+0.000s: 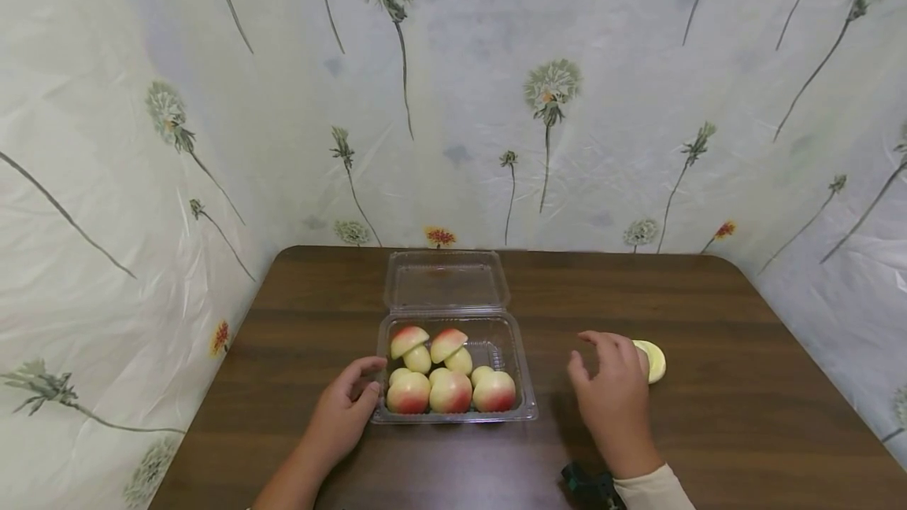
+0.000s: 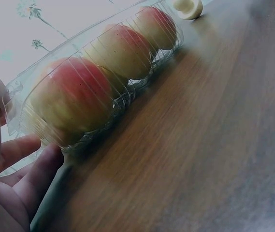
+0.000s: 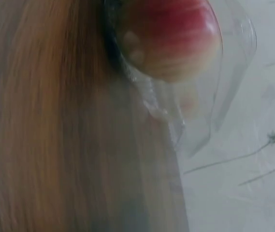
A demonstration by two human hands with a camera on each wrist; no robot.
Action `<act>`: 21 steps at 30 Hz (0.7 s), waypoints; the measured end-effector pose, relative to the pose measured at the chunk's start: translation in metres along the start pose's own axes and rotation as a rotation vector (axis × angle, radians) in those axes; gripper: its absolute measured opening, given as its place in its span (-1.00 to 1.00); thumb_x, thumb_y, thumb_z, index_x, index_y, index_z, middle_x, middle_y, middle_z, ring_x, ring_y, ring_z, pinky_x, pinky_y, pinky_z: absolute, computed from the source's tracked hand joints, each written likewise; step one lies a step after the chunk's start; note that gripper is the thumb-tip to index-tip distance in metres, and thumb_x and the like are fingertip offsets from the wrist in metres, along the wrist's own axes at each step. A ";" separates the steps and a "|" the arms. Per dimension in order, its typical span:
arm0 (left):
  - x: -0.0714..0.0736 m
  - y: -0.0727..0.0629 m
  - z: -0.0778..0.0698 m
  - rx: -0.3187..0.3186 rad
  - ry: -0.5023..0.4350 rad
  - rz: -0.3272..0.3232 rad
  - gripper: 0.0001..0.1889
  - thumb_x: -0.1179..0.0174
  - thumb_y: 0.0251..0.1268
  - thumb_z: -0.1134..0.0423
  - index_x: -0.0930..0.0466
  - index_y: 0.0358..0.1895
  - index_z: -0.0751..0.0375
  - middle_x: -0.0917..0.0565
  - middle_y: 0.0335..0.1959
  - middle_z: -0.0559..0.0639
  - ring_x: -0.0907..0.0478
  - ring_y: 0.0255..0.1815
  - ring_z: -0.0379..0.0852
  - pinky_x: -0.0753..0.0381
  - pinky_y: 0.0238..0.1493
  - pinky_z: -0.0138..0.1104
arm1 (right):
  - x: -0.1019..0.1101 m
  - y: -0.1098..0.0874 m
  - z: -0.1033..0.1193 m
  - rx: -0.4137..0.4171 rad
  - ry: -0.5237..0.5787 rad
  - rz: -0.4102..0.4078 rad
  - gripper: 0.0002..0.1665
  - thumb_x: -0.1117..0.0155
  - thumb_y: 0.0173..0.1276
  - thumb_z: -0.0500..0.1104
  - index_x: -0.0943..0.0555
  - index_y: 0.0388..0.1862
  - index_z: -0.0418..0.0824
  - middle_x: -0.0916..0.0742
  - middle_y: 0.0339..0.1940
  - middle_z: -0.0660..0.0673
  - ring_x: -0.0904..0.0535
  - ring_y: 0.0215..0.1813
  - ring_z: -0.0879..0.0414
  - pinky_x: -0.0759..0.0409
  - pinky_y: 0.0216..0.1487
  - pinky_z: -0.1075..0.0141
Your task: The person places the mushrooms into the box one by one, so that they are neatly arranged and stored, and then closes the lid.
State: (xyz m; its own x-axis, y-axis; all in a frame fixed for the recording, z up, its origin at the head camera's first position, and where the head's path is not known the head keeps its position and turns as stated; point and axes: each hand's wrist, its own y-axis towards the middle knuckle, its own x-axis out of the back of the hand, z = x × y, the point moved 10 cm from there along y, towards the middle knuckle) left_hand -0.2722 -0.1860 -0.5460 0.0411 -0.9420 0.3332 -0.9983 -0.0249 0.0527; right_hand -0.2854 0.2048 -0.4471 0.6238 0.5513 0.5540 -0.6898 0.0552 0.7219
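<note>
A clear plastic clamshell box (image 1: pixel 525 400) stands with its lid (image 1: pixel 446 282) folded back. Inside are several mushroom-shaped pieces, cream with red-tinted caps. Two in the back row, one a tilted piece (image 1: pixel 448 345), lie with stems toward the front right; the front row, including a rounded piece (image 1: pixel 450 393), shows its caps. My left hand (image 1: pixel 343 412) rests against the box's left side, fingertips at the rim. Over the table right of the box, my right hand (image 1: pixel 611 392) has loosely bent fingers and nothing between them. Partly behind it lies another cream mushroom-shaped piece (image 1: pixel 657 360).
The brown wooden table (image 1: pixel 751 415) reaches back to a wall hung with dandelion-printed sheeting (image 1: pixel 453 140). A dark device (image 1: pixel 591 486) is at my right wrist. The right wrist view is blurred, with a red-capped piece (image 3: pixel 173 38) seen through the box's plastic.
</note>
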 end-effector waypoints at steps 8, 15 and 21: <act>0.000 0.000 0.000 0.015 0.000 0.008 -0.65 -0.15 0.55 0.34 -0.60 0.29 -0.03 -0.66 0.27 -0.04 -0.68 0.15 -0.07 -0.65 -0.02 -0.35 | 0.002 0.002 -0.016 -0.030 -0.052 0.022 -0.63 -0.46 0.14 -0.34 -0.69 -0.04 -0.36 -0.69 -0.09 -0.37 -0.53 0.01 -0.32 -0.33 0.12 -0.13; 0.000 -0.001 0.000 0.012 0.017 0.001 -0.65 -0.15 0.54 0.33 -0.60 0.29 -0.04 -0.66 0.27 -0.04 -0.68 0.16 -0.06 -0.65 0.01 -0.34 | 0.004 0.004 -0.023 -0.013 -0.081 0.034 -0.61 -0.49 0.14 -0.32 -0.67 -0.03 -0.37 -0.69 -0.02 -0.38 -0.54 0.08 -0.31 -0.23 0.28 -0.22; 0.000 -0.001 0.001 0.013 0.009 0.000 -0.64 -0.15 0.54 0.35 -0.60 0.28 -0.05 -0.66 0.27 -0.03 -0.69 0.15 -0.06 -0.65 0.00 -0.35 | 0.003 0.002 -0.034 -0.059 -0.103 0.062 -0.59 -0.51 0.14 -0.30 -0.68 -0.01 -0.38 -0.68 0.02 -0.40 -0.52 0.11 -0.32 -0.25 0.26 -0.23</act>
State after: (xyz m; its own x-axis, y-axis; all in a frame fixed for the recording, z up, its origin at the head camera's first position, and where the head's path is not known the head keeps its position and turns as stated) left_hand -0.2712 -0.1861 -0.5466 0.0412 -0.9389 0.3418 -0.9987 -0.0290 0.0408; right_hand -0.2974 0.2347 -0.4576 0.6118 0.4672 0.6383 -0.7465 0.0741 0.6613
